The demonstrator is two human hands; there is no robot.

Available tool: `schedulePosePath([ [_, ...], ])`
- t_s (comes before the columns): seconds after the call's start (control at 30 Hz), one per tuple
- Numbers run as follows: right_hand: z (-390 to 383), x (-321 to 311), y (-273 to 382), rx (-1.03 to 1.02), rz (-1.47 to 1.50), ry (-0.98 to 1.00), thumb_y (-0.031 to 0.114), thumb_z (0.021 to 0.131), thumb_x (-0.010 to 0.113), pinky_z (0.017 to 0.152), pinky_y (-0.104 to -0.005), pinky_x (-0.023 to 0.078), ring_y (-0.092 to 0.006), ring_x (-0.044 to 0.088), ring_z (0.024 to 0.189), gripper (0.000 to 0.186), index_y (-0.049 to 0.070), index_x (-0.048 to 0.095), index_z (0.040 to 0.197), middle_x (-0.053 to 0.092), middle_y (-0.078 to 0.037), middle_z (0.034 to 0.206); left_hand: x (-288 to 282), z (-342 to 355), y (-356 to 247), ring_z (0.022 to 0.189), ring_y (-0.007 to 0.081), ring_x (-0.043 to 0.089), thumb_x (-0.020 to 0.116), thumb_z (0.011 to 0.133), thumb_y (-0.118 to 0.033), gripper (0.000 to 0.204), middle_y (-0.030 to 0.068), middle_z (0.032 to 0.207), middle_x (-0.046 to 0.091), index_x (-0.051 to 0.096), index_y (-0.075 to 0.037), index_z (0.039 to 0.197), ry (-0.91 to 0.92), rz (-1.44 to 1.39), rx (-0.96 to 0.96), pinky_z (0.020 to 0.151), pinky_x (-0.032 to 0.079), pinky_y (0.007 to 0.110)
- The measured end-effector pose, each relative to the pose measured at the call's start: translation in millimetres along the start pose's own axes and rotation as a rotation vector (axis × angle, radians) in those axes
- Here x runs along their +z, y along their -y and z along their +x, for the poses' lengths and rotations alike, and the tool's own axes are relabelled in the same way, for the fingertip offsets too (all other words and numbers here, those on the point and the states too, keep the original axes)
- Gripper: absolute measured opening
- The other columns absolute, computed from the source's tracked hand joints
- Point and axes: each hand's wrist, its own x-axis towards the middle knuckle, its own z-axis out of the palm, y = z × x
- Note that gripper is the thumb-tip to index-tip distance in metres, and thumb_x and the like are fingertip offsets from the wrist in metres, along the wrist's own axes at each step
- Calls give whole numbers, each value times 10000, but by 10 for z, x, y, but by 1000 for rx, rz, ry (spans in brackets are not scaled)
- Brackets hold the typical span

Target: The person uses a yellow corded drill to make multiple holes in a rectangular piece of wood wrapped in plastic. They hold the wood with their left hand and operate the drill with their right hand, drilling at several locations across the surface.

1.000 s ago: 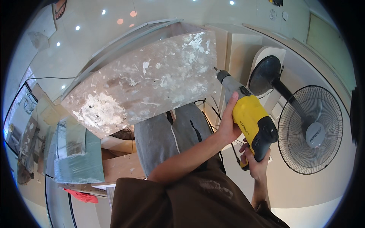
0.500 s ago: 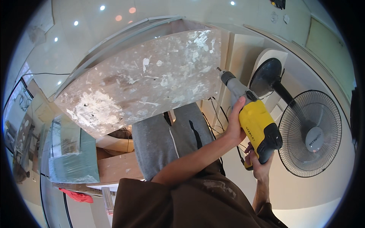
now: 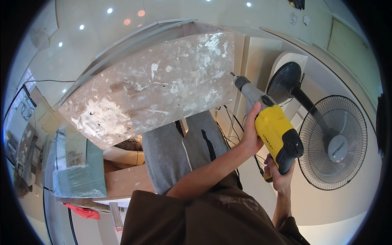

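Yellow drill (image 3: 274, 125) near board edge (image 3: 233, 57)

The tabletop (image 3: 175, 83), a pinkish-brown board, carries white splashes (image 3: 106, 116), thickest toward its left end. Beyond it, a glossy pale floor (image 3: 179, 11) bears a small black-and-yellow object (image 3: 297, 4). A dark fan base (image 3: 281, 83) apparently stands on a pale, round-cornered platform (image 3: 299, 60), though the angle makes that uncertain.

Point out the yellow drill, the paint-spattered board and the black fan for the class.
Yellow drill (image 3: 272, 123): head view, on its yellow casing.
Paint-spattered board (image 3: 152, 90): head view, mid-face.
Black fan (image 3: 337, 148): head view, on the grey hub of its round grille.
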Motion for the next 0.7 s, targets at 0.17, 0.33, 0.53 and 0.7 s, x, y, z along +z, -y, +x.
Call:
schedulePosePath([
  [0.17, -43, 31, -29, -6, -42, -90, -14, 907, 638, 503, -277, 480, -123, 583, 590, 339, 5, 415, 1162, 614, -97, 830, -3, 11, 10, 1027, 197, 649, 507, 942, -632, 627, 60, 1103, 680, 622, -74, 1204, 16, -26, 25, 923, 505, 351],
  [0.33, -42, 58, 33, -14, 0, -65, -22, 920, 618, 510, -271, 477, -124, 572, 591, 309, -4, 420, 1156, 622, -121, 885, 5, 18, 26, 1016, 197, 651, 512, 941, -629, 626, 59, 1094, 678, 621, -72, 1203, 12, -70, 12, 913, 510, 351],
  [0.53, -19, 75, 92, -37, 6, -29, -34, 935, 595, 509, -265, 471, -126, 563, 588, 274, -15, 432, 1154, 628, -146, 924, 30, 15, 23, 1004, 193, 652, 531, 936, -622, 610, 58, 1088, 677, 624, -74, 1189, 42, -86, 19, 908, 511, 344],
  [0.7, -26, 45, 108, -46, 2, -41, -10, 934, 618, 507, -269, 474, -124, 566, 585, 263, -27, 444, 1131, 628, -144, 893, 78, 6, 15, 1001, 192, 654, 531, 940, -615, 603, 60, 1088, 677, 624, -72, 1184, 41, -90, 38, 904, 514, 344],
])
